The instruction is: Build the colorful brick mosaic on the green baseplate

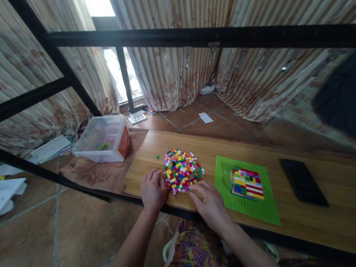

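A heap of small multicoloured building bricks [183, 170] lies on the wooden board. My left hand [153, 191] rests against the heap's left edge, its fingers curled down and close together; whatever may be under them is hidden. At the heap's lower right edge is my right hand [209, 203], with the thumb apart from the forefinger and no brick visible between them. To the right of that hand lies a green studded baseplate [227, 188]. On it sits a low block built of bricks [246, 183] in red, white, yellow, blue and green, with an uneven top.
A black phone [303, 182] lies right of the baseplate. One green brick [157, 156] sits apart from the heap. Beyond the board's left end stands a clear plastic box [99, 138] with a few pieces inside. A black metal frame [164, 36] crosses above the board [349, 198].
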`<state>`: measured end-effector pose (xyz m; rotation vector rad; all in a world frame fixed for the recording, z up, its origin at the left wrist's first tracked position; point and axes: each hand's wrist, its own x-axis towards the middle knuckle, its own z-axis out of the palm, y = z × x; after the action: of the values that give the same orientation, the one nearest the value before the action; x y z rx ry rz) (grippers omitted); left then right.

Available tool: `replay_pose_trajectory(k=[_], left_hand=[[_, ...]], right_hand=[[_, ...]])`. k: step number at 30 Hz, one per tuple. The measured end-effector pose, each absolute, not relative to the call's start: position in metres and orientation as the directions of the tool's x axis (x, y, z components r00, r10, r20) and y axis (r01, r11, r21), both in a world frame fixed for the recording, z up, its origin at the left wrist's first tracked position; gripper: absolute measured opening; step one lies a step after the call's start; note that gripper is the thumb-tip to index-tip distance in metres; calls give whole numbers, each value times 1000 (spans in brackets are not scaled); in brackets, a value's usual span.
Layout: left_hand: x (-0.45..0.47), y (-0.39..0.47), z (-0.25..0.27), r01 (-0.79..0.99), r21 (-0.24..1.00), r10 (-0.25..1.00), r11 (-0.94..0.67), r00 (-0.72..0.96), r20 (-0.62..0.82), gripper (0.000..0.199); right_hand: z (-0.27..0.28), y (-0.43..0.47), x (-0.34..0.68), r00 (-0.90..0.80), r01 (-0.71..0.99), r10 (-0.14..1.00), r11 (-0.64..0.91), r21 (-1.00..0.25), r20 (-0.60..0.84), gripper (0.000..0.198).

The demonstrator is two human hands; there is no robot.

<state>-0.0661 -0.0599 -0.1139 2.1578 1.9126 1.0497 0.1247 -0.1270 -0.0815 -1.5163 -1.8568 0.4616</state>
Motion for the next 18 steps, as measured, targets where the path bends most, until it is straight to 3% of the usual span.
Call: replay_pose_trajectory(k=[9,18], left_hand=[[-68,-61,-122,828,527,900,-193,-63,431,31],[-66,-63,-121,821,539,910,-187,-62,410,34]], right_hand=[[-83,-112,78,-322,758,872,470,-452,368,16],[-93,-104,106,-294,798,886,434,-417,359,17]])
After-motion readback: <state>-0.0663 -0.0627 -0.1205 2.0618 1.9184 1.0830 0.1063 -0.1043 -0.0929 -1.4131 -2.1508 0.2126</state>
